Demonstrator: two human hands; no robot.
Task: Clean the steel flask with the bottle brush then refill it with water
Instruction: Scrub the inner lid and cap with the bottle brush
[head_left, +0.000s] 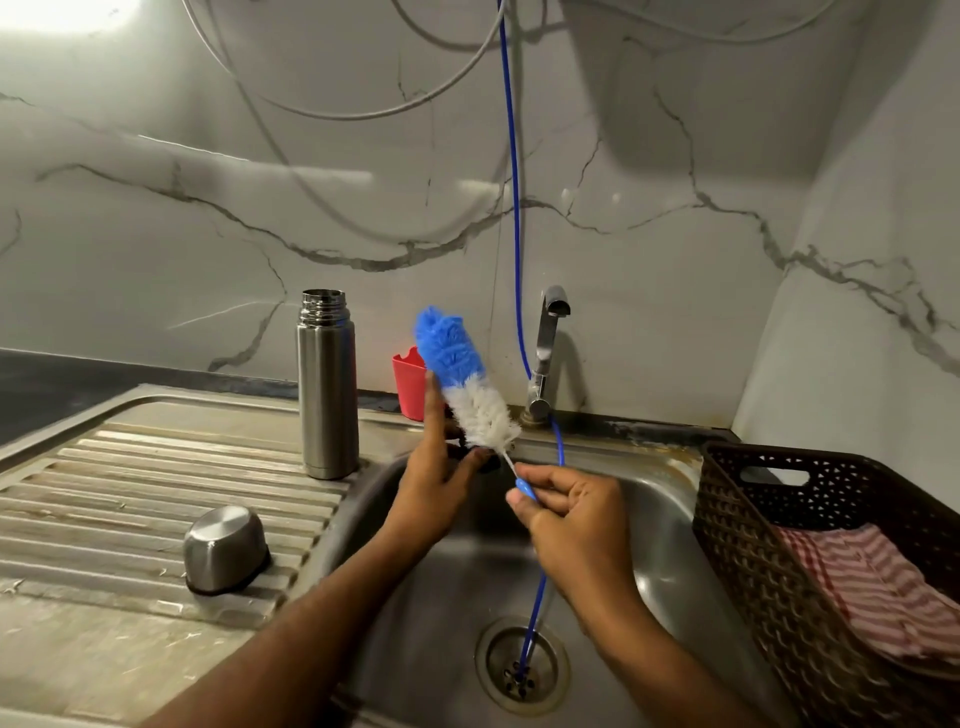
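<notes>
The right hand (576, 514) is pinching the blue handle of the bottle brush (470, 379) between thumb and fingers, its grip narrow and closed round that thin stem. The brush is tilting up and to the left from that hand, its white bristles low and its blue bristles at the top. The left hand (441, 478) is touching the bristles from the left, forefinger lying straight up along them and the other fingers curling under the white part, where something dark is showing that I cannot make out. Both hands are hovering over the sink (660, 499).

The steel flask (327, 389) is standing upright and open-mouthed on the draining board (156, 478), just left of the left hand and apart from it. Its steel cap (226, 551) is lying mouth down on the ribs nearer the person. Behind the brush a red cup (409, 382) is sitting against the wall, and the tap (545, 353) is rising to its right. A blue tube (514, 208) is hanging down the wall into the drain (522, 667). A brown basket (737, 519) holding a red striped cloth (872, 587) is sitting at the right of the sink.
</notes>
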